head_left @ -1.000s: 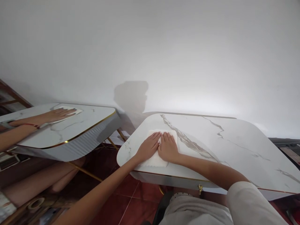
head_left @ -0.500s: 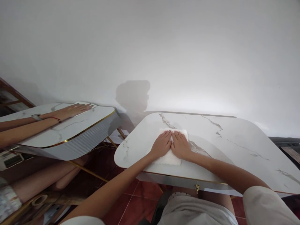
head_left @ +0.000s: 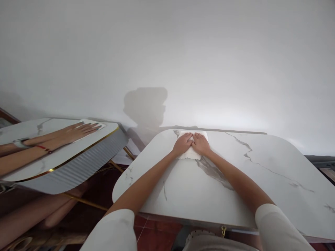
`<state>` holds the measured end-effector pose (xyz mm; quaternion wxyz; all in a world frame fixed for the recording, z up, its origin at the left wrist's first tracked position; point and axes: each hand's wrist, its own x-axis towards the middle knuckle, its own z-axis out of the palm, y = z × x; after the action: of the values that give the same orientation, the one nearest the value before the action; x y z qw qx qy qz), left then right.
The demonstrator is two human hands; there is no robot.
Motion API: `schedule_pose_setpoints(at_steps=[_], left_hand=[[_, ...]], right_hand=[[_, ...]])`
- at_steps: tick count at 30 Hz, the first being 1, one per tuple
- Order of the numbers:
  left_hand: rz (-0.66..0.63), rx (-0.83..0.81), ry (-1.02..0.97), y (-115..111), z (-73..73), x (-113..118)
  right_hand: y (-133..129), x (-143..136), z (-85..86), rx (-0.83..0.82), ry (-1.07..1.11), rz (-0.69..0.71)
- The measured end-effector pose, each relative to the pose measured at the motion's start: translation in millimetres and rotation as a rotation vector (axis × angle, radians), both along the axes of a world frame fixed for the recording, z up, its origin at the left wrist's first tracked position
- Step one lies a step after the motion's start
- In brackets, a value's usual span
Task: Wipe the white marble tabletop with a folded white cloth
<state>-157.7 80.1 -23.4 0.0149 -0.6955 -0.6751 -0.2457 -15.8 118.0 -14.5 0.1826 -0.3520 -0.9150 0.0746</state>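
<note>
A white cloth [head_left: 190, 154] with a scalloped edge lies on the white marble-patterned tabletop [head_left: 167, 184], close to its far edge. My left hand [head_left: 182, 143] rests palm down on the cloth's left part, fingers pointing forward. Beside it my right hand [head_left: 201, 143] presses on the right part the same way. The thumbs meet or nearly meet in the middle. Both hands look flat and open, not wrapped round the cloth. Both arms are stretched far forward over the table.
At the left a second marble-patterned table [head_left: 86, 157] has a ribbed grey side and gold trim. Another person's hands [head_left: 81, 130] lie on a white cloth there. A pale wall [head_left: 209, 69] rises behind both tables. A gold knob [head_left: 223, 231] sits at my table's front.
Both my hands have slid the cloth forward, from mid-table to near the far edge. The other person's hands have shifted slightly, and my view has moved a little.
</note>
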Motion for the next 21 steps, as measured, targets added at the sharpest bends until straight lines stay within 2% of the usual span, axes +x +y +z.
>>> schedule_pose_setpoints(at_steps=[5,11,15,21], left_hand=[[0.005,0.033,0.058,31,-1.5,-17],[0.044,0.054,0.161,58,-5.9,-20],[0.04,0.06,0.197,71,-7.6,-13],[-0.012,0.086,0.172,86,-8.0,13]], right_hand=[[35,-21,-1.2,0.022,0.02,0.01],[69,-29,-6.3,0.023,0.019,0.055],[83,-21,-8.8,0.019,0.012,0.062],[90,8,-9.1,0.038,0.029,0.011]])
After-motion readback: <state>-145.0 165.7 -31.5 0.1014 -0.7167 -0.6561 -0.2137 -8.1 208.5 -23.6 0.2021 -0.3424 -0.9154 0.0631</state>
